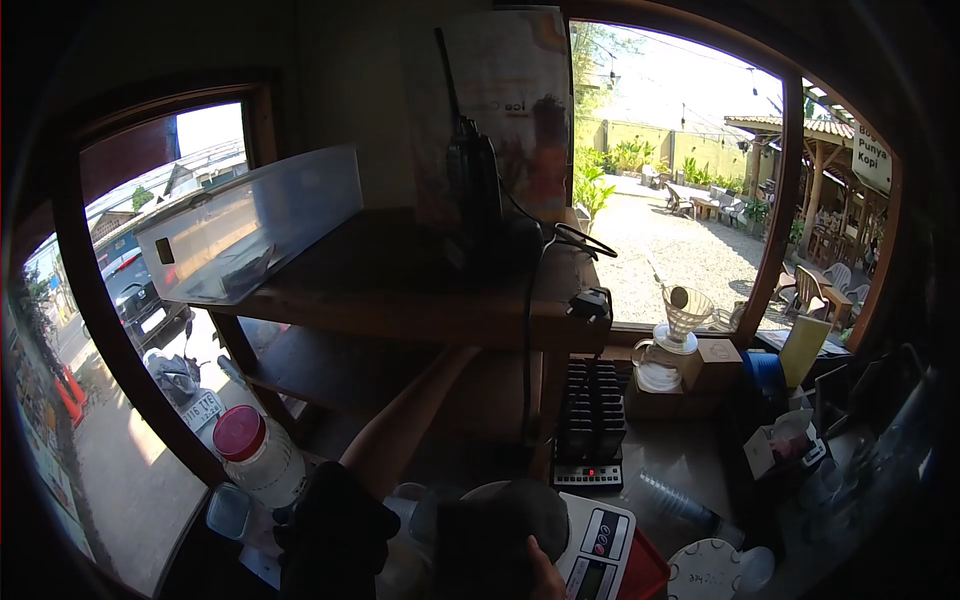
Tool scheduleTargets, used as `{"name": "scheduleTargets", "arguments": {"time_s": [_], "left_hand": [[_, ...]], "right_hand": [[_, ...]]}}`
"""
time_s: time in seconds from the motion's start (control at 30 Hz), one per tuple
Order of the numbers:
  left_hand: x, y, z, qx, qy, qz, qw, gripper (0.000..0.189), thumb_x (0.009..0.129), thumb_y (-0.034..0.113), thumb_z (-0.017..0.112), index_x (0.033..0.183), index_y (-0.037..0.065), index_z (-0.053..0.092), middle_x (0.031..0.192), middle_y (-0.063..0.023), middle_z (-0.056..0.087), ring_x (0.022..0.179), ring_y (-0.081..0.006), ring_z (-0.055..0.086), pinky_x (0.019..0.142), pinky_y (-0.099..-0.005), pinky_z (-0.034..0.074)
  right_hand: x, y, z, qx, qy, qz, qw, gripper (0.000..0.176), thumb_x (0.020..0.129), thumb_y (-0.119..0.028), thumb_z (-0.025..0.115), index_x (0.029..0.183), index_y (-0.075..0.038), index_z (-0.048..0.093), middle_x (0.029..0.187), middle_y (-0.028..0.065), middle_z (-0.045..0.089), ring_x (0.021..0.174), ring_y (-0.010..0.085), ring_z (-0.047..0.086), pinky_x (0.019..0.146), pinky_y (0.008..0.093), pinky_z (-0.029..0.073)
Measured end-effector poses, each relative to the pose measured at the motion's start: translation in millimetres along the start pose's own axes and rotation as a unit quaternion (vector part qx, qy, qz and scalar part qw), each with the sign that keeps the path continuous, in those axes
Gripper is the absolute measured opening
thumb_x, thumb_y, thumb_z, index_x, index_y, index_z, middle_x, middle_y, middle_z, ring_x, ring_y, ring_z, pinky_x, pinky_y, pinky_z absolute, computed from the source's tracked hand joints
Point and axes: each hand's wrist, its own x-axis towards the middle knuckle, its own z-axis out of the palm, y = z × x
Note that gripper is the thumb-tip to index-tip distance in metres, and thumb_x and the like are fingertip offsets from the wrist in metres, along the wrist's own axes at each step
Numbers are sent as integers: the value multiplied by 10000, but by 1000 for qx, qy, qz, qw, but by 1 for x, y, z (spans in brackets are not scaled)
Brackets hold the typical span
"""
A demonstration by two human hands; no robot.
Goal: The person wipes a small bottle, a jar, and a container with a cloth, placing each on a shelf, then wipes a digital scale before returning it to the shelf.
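Observation:
My left arm (408, 428), in a dark sleeve, stretches forward into the shadow below the top of the wooden shelf (420, 310). Its hand is lost in that shadow, so its fingers and anything in them are hidden. At the bottom, my right hand (545, 572) shows only in part, its fingers closed against the side of a dark, blocky object (485, 545) too shadowed to identify. Just right of this hand lies a white digital kitchen scale (598, 545), partly covered by the dark shapes.
A jar with a red lid (240, 433) stands left of my arm. On the shelf are a clear plastic bin (260, 225) and a walkie-talkie (473, 175). A glass dripper (684, 315), stacked plastic cups (680, 502) and a black device with a red display (588, 475) stand rightward.

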Motion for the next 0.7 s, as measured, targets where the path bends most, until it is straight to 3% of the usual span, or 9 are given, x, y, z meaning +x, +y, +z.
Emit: {"name": "scheduleTargets", "arguments": {"time_s": [0.1, 0.2, 0.3, 0.4, 0.43, 0.5, 0.6, 0.7], "left_hand": [[-1, 5, -1, 1, -7, 4, 1000, 443, 712, 251, 754, 1045, 26, 568, 969, -94, 615, 893, -183, 602, 768, -324, 504], [3, 3, 0, 5, -14, 10, 1000, 442, 715, 250, 753, 1047, 26, 567, 970, -95, 615, 894, -183, 602, 769, -323, 504], [4, 1, 0, 8, -20, 14, 1000, 442, 718, 250, 751, 1049, 25, 565, 970, -95, 615, 895, -182, 602, 771, -323, 504], [5, 0, -1, 10, -26, 18, 999, 441, 721, 250, 750, 1051, 25, 563, 971, -96, 615, 896, -181, 602, 772, -322, 504], [5, 0, -1, 12, -28, 20, 999, 441, 722, 250, 749, 1052, 24, 563, 971, -96, 615, 897, -181, 602, 772, -322, 504], [4, 1, -2, 13, -32, 25, 999, 441, 723, 250, 748, 1053, 24, 561, 972, -96, 615, 898, -180, 602, 773, -322, 504], [0, 4, -8, 16, -36, 40, 998, 441, 726, 250, 747, 1055, 24, 560, 972, -97, 615, 899, -179, 602, 774, -322, 504], [-5, 11, -19, 17, -35, 73, 997, 440, 729, 250, 745, 1057, 23, 558, 973, -97, 615, 900, -178, 603, 775, -321, 504]], "right_hand": [[8, 15, -15, 28, -36, -28, 999, 430, 911, -314, 479, 1215, -10, 496, 1192, 113, 554, 1107, 233, 501, 977, 326, 372], [-4, 8, -12, -165, -54, -162, 971, 377, 923, -198, 453, 1246, -4, 470, 1255, 111, 503, 1143, 225, 471, 993, 322, 359], [-4, 7, -15, -184, -72, -163, 967, 379, 913, -23, 378, 1289, 4, 421, 1317, 120, 436, 1181, 228, 434, 1029, 315, 317], [0, 1, -9, -1, -44, -6, 999, 397, 916, -27, 376, 1312, -1, 390, 1336, 132, 412, 1203, 235, 412, 1044, 314, 292], [1, 5, -13, -97, -69, -95, 988, 394, 921, -89, 399, 1306, -6, 401, 1328, 126, 423, 1200, 233, 415, 1042, 315, 293], [0, 15, -24, -285, -116, -265, 914, 413, 932, -212, 444, 1294, -15, 423, 1313, 114, 444, 1195, 228, 421, 1037, 318, 295], [3, 13, -20, -109, -71, -101, 986, 482, 919, -338, 470, 1284, -25, 436, 1301, 102, 457, 1192, 227, 425, 998, 319, 343], [-2, 1, -2, -48, -17, -54, 997, 448, 923, -328, 463, 1236, -8, 479, 1237, 100, 513, 1117, 214, 489, 945, 308, 395]]}}
